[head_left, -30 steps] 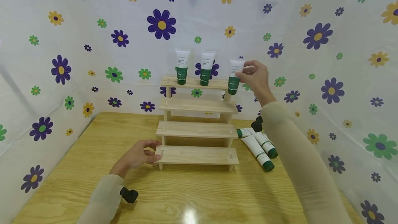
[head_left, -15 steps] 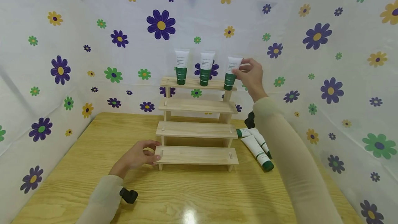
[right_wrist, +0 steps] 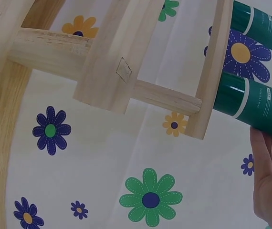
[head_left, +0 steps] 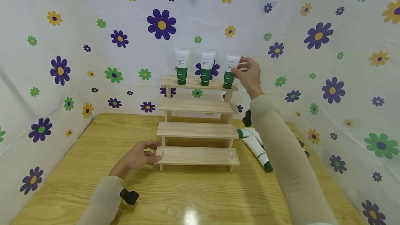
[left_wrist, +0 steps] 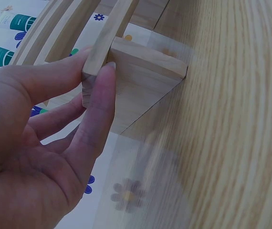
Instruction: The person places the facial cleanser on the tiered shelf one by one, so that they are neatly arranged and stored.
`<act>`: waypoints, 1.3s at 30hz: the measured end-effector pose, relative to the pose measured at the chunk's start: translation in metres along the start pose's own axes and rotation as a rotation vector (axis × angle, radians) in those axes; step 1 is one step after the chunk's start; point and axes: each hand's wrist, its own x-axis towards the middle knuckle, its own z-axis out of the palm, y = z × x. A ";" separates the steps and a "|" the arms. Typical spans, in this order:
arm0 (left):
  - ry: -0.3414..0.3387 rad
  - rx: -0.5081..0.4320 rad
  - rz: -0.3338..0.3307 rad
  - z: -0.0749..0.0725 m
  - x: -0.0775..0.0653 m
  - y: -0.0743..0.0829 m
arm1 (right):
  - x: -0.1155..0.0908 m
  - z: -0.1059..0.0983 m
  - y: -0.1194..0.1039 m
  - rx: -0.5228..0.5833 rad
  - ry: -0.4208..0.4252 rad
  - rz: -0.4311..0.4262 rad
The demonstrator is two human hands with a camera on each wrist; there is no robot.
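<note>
My right hand (head_left: 249,74) pinches the side of a white and green squeeze tube (head_left: 228,80) at the right end of the top step of a wooden tiered rack (head_left: 200,156). Cap down, that tube rests on the step, as the right wrist view also shows with the tube (right_wrist: 253,105) beside the fingers (right_wrist: 262,152). Two matching tubes, a left one (head_left: 182,70) and a middle one (head_left: 206,72), stand upright along the same step. Down at the rack's lowest step, my left hand (head_left: 139,155) grips the left end between thumb and fingers; the left wrist view shows this pinch on the board (left_wrist: 105,47).
Several more tubes (head_left: 257,152) lie on the wooden table (head_left: 187,193) right of the rack, partly hidden by my right sleeve (head_left: 281,155). A flower-printed white sheet (head_left: 131,44) encloses the back and sides.
My right hand has carried the third tube leftward and slightly up from beside the rack onto the right end of the top step. The left hand has kept its place.
</note>
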 end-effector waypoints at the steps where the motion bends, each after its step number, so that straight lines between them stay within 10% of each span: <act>1: -0.002 0.000 0.000 0.000 0.000 0.000 | 0.000 0.000 0.000 0.002 0.003 -0.002; 39: 0.029 -0.015 -0.036 0.004 0.001 0.000 | 0.008 0.010 0.006 0.003 0.041 -0.022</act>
